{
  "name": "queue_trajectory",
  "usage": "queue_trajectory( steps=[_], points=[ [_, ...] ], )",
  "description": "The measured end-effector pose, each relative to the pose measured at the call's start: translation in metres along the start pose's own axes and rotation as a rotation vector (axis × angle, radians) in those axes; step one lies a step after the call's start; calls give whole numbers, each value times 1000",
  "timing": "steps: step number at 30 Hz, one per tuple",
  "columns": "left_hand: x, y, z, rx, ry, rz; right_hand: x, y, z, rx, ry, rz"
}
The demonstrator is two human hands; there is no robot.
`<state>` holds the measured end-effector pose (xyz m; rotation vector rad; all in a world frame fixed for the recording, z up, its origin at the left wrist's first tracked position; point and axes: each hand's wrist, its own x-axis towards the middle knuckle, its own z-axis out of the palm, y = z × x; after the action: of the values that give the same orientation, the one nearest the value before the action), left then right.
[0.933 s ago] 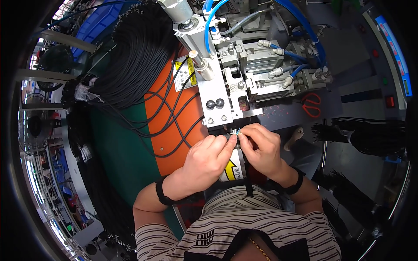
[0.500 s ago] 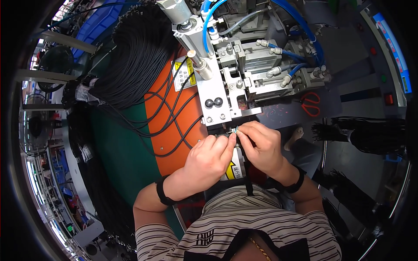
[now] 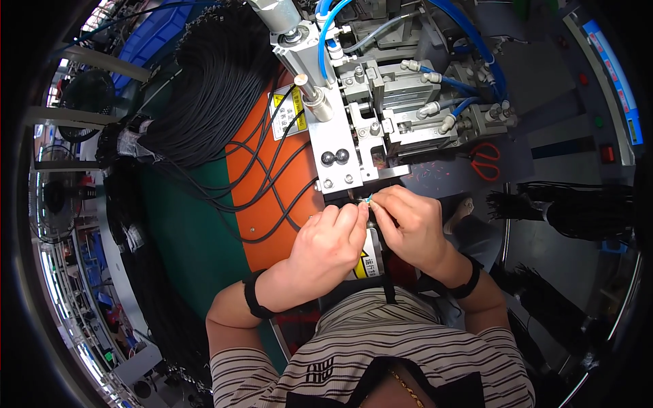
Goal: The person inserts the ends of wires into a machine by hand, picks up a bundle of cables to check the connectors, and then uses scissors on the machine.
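Observation:
My left hand and my right hand meet fingertip to fingertip just in front of the machine's metal plate. Both are closed in a pinch. Between their tips show fine wires, pale blue and whitish, too small to make out fully. Most of what the left fingers grip is hidden behind them. Black cables loop over the orange mat to the left of the plate, some running to its edge. Under my hands a label with a yellow mark partly shows.
A large bundle of black cables lies at the far left, by a blue crate. Blue air hoses arch over the machine's cylinders. Red-handled scissors lie right of the machine. More black cable bundles hang at the right.
My hands stay together at nearly the same place. The left fingers have shifted slightly upward and the pinched wires have turned a little between the fingertips.

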<state>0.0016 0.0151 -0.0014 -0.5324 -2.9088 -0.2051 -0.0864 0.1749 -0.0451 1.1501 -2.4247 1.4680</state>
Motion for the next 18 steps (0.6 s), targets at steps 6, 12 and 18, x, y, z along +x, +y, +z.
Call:
queue_trajectory(
  steps=[6, 12, 18],
  points=[
    [0, 0, 0, 8, -23, 45, 2, -4, -2, -47, -17, -16],
    [3, 0, 0, 20, -16, 36, 5, 3, -7, -59, -123, 27],
    [4, -4, 0, -31, 1, 59, 2, 5, -6, 100, -66, 115]
  ],
)
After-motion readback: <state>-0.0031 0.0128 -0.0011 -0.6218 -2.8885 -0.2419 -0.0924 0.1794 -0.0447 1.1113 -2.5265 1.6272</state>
